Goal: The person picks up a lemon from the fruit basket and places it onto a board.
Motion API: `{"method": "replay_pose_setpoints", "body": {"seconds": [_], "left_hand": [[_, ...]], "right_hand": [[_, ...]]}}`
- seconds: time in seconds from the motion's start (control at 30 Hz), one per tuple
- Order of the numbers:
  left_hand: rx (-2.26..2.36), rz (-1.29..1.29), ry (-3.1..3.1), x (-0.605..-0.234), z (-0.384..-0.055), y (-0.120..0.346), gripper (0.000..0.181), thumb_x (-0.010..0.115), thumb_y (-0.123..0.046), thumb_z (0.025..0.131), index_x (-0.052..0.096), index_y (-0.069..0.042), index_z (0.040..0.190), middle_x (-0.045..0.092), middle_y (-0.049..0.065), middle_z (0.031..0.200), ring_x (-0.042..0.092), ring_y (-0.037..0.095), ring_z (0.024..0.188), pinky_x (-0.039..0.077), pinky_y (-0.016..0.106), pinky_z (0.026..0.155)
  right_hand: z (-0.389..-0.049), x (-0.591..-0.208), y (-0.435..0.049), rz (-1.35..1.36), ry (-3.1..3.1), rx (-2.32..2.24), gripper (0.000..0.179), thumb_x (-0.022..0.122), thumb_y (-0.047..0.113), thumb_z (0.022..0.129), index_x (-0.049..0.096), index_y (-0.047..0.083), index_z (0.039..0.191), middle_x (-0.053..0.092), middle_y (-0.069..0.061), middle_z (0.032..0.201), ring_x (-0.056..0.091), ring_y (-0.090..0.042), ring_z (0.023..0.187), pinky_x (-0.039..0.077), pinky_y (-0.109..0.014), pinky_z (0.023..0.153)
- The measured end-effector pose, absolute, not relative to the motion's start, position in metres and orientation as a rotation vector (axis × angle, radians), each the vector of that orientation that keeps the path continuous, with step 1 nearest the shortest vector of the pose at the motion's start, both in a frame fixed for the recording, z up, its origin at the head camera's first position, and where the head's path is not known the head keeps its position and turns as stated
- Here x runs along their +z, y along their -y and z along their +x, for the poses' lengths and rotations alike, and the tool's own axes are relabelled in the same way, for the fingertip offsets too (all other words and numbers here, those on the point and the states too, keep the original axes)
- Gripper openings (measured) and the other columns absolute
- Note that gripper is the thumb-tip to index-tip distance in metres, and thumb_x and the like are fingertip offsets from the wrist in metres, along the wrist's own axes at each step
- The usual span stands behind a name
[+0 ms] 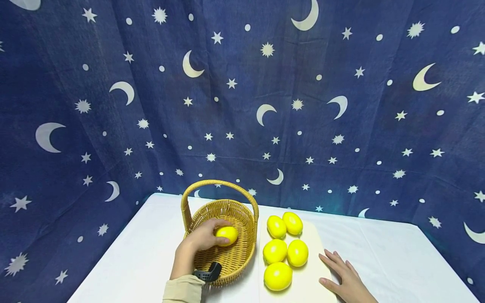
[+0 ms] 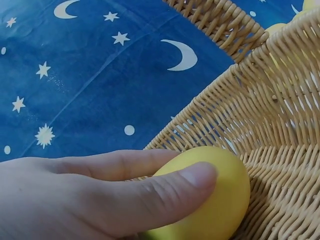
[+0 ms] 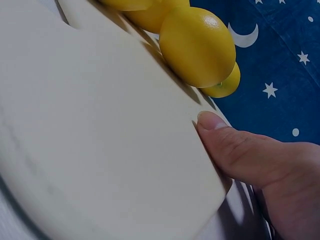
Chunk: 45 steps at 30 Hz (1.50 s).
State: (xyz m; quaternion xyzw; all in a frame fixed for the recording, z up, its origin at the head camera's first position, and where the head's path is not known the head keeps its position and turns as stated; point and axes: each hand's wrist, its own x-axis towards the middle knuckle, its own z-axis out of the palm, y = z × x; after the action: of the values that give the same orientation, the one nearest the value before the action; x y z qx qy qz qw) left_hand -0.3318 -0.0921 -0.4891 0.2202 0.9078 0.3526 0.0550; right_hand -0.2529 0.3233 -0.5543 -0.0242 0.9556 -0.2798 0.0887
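My left hand (image 1: 204, 235) reaches inside a wicker basket (image 1: 238, 257) and holds a yellow lemon (image 1: 228, 235). In the left wrist view the thumb lies across the near side of that lemon (image 2: 227, 200), with fingers partly hidden behind it. Right of the basket, several more lemons (image 1: 278, 276) sit grouped on a cream-coloured board (image 1: 308, 286). My right hand (image 1: 346, 277) is at the board's right edge, its fingers spread. From the right wrist, the thumb (image 3: 235, 150) touches the edge of the board; the other fingers are out of sight there.
A tall arched handle (image 1: 219, 182) rises over the basket. White cloth (image 1: 125, 252) covers the table under everything. Behind the table hangs a dark blue curtain (image 1: 235, 118) with moons and stars. A black band (image 1: 208, 273) circles my left wrist.
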Motion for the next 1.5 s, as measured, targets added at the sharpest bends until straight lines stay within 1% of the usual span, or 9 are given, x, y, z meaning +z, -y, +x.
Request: {"method": "replay_pose_setpoints", "body": {"seconds": [0.17,0.27,0.4,0.47,0.67,1.1,1.33,1.5], "left_hand": [[1.051,0.676,-2.763,-0.490,-0.331,0.095,0.049,0.075,-0.024,0.079,0.062,-0.013,0.125,0.060,0.011,0.121,0.053,0.029,0.113,0.043,0.049,0.097],[1.050,0.675,-2.762,-0.491,-0.331,0.095,0.050,0.076,-0.023,0.079,0.061,-0.014,0.126,0.058,0.012,0.125,0.052,0.030,0.116,0.043,0.049,0.098],[1.063,0.691,-2.750,-0.494,-0.334,0.095,0.052,0.077,-0.021,0.078,0.060,-0.011,0.126,0.061,0.009,0.120,0.055,0.027,0.111,0.045,0.047,0.094],[1.072,0.700,-2.745,-0.495,-0.335,0.094,0.050,0.078,-0.021,0.077,0.060,-0.011,0.123,0.063,0.007,0.116,0.057,0.025,0.108,0.046,0.045,0.093],[1.091,0.687,-2.734,-0.497,-0.336,0.093,0.046,0.079,-0.023,0.076,0.061,-0.014,0.116,0.065,0.005,0.110,0.058,0.022,0.102,0.047,0.042,0.089],[1.124,0.679,-2.709,-0.498,-0.338,0.094,0.045,0.081,-0.021,0.073,0.063,-0.015,0.114,0.065,0.003,0.110,0.058,0.022,0.104,0.047,0.043,0.091],[1.097,0.689,-2.715,-0.488,-0.333,0.091,0.045,0.081,-0.022,0.074,0.063,-0.015,0.114,0.065,0.003,0.111,0.058,0.023,0.105,0.048,0.042,0.090],[1.026,0.714,-2.755,-0.478,-0.324,0.088,0.047,0.081,-0.022,0.073,0.063,-0.013,0.115,0.066,0.002,0.108,0.059,0.021,0.101,0.049,0.041,0.087]], "right_hand": [[-0.254,-0.556,-0.323,-0.079,-2.850,-0.832,0.076,0.067,0.052,0.079,0.049,0.006,0.137,0.036,-0.024,0.148,0.016,-0.053,0.138,0.006,-0.073,0.105],[-0.254,-0.557,-0.324,-0.067,-2.841,-0.836,0.077,0.067,0.053,0.079,0.048,0.006,0.137,0.035,-0.024,0.148,0.015,-0.052,0.138,0.005,-0.073,0.105],[-0.254,-0.557,-0.324,-0.051,-2.823,-0.848,0.078,0.067,0.053,0.079,0.048,0.006,0.138,0.035,-0.024,0.148,0.014,-0.052,0.138,0.004,-0.073,0.105],[-0.254,-0.556,-0.324,-0.056,-2.823,-0.847,0.078,0.067,0.053,0.079,0.048,0.006,0.138,0.035,-0.024,0.148,0.015,-0.053,0.138,0.004,-0.074,0.105],[-0.254,-0.555,-0.324,-0.074,-2.840,-0.831,0.076,0.067,0.052,0.080,0.048,0.006,0.138,0.035,-0.025,0.148,0.015,-0.054,0.137,0.005,-0.075,0.104],[-0.254,-0.558,-0.327,-0.085,-2.847,-0.834,0.075,0.067,0.051,0.080,0.048,0.007,0.138,0.036,-0.024,0.148,0.016,-0.053,0.138,0.005,-0.074,0.105],[-0.254,-0.558,-0.327,-0.095,-2.863,-0.832,0.076,0.068,0.051,0.079,0.049,0.007,0.138,0.037,-0.024,0.147,0.017,-0.053,0.137,0.006,-0.074,0.104],[-0.254,-0.557,-0.326,-0.058,-2.833,-0.846,0.077,0.067,0.053,0.079,0.048,0.007,0.138,0.037,-0.024,0.147,0.015,-0.052,0.138,0.004,-0.074,0.105]]}}
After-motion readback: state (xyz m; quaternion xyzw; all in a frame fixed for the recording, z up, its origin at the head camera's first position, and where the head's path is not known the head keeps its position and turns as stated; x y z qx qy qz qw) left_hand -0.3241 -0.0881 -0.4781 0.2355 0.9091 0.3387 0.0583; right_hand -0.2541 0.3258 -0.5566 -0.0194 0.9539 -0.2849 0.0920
